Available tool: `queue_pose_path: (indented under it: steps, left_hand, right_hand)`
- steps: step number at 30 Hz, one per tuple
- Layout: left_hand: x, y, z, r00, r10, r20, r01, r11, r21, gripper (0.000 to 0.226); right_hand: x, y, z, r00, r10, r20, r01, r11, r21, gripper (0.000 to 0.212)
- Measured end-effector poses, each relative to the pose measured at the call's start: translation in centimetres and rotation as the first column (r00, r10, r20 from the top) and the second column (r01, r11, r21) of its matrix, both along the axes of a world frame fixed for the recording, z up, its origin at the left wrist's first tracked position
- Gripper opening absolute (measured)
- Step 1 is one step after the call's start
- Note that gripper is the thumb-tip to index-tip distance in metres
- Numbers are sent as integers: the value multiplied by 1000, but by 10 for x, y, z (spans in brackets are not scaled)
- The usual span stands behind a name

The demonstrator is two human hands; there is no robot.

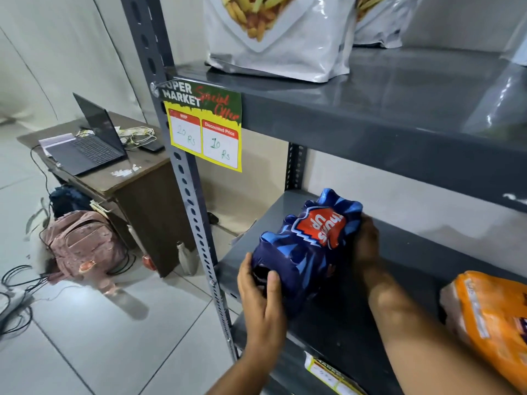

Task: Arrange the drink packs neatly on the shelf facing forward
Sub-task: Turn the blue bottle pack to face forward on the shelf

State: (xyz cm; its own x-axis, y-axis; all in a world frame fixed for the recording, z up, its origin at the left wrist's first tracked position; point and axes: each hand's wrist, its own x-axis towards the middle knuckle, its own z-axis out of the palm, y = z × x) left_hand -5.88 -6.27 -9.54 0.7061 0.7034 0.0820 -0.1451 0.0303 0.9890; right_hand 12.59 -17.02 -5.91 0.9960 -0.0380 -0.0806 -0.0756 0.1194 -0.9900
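A blue drink pack [306, 249] wrapped in crumpled film lies on the grey middle shelf [405, 252] of a slotted metal rack, near the shelf's left front corner. Its red label faces upward and reads upside down from the wearer's side. The left hand [263, 295] clasps the pack's near end, fingers curled around it and thumb laid along the top. The right hand [366, 243] presses against the pack's far right side, its fingers mostly hidden behind the film, so both hands grip the same pack.

To the right, at the frame's edge, an orange drink pack [490, 320] lies on the same shelf, apart from the blue one and touched by neither hand. On the shelf above stand white snack bags [279, 38] printed with fries. A yellow price tag [204, 129] (headed "Super Market Special Offer") hangs from the upper shelf's front edge.

Beyond the rack, to the left, a brown counter [134, 178] carries an open laptop [91, 138] and some cables. A pink backpack [82, 246] rests on the tiled floor beside it.
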Motion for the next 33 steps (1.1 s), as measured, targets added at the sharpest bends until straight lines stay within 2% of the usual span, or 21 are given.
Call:
queue_pose_path:
  steps: [2, 4, 5, 7, 8, 9, 11, 13, 15, 17, 20, 22, 24, 25, 27, 30, 32, 33]
  left_hand:
    - [3, 20, 12, 1000, -12, 13, 13, 998, -59, 64]
    - [20, 52, 26, 999, -45, 14, 46, 995, -92, 49]
    - [37, 68, 34, 995, -91, 41, 97, 983, -157, 47]
    - [76, 90, 49, 971, -237, 10, 231, 933, -276, 46]
    - [97, 94, 56, 944, -328, -34, 304, 905, -298, 47]
    - [115, 96, 61, 905, -419, -80, 380, 878, -292, 50]
    - [144, 91, 73, 785, -609, -115, 570, 783, -251, 57]
    - [161, 82, 81, 674, -720, -163, 678, 691, -251, 57]
    - [178, 74, 80, 588, -790, -173, 732, 610, -303, 53]
    - [193, 68, 71, 546, -822, -165, 749, 566, -344, 54]
    - [198, 67, 60, 546, -830, -114, 745, 543, -387, 46]
    - [198, 70, 56, 563, -822, -88, 743, 550, -381, 38]
    - [191, 69, 57, 607, -790, -82, 709, 585, -394, 42]
    - [184, 71, 56, 642, -763, -77, 680, 613, -403, 46]
    - [169, 74, 54, 754, -651, -93, 591, 733, -337, 51]
    - [145, 81, 41, 893, -445, -68, 415, 872, -259, 34]
    - [122, 80, 34, 944, -326, -45, 301, 912, -278, 21]
    - [108, 79, 34, 959, -280, -30, 263, 927, -267, 18]
  right_hand:
    - [-4, -2, -3, 1000, -2, 10, 2, 999, -33, 44]
    - [-27, -6, -5, 989, -101, 107, 109, 992, -70, 68]
    - [-46, -8, -8, 971, -159, 179, 174, 982, -74, 79]
    - [-97, -7, -16, 947, -195, 257, 222, 972, -79, 72]
    - [-125, -3, -22, 940, -144, 310, 184, 977, -104, 63]
    - [-148, 2, -31, 921, -68, 382, 135, 979, -153, 65]
    - [-179, 13, -42, 840, 73, 538, 114, 946, -305, 83]
    - [-181, 24, -53, 737, 144, 660, 236, 860, -452, 97]
    - [-179, 36, -49, 727, 174, 664, 288, 801, -524, 106]
    - [-175, 44, -46, 715, 133, 686, 366, 765, -530, 97]
    - [-166, 46, -46, 703, 84, 707, 459, 705, -540, 79]
    - [-161, 41, -48, 717, 108, 689, 447, 687, -573, 75]
    - [-162, 30, -46, 731, 149, 666, 394, 705, -590, 75]
    - [-162, 23, -44, 741, 173, 649, 349, 726, -592, 75]
    - [-159, 4, -43, 767, 209, 607, 252, 771, -585, 75]
    - [-145, -21, -45, 832, 151, 535, 154, 862, -482, 81]
    - [-127, -29, -41, 901, 72, 429, 101, 925, -367, 90]
    - [-117, -32, -39, 924, 48, 379, 81, 945, -318, 88]
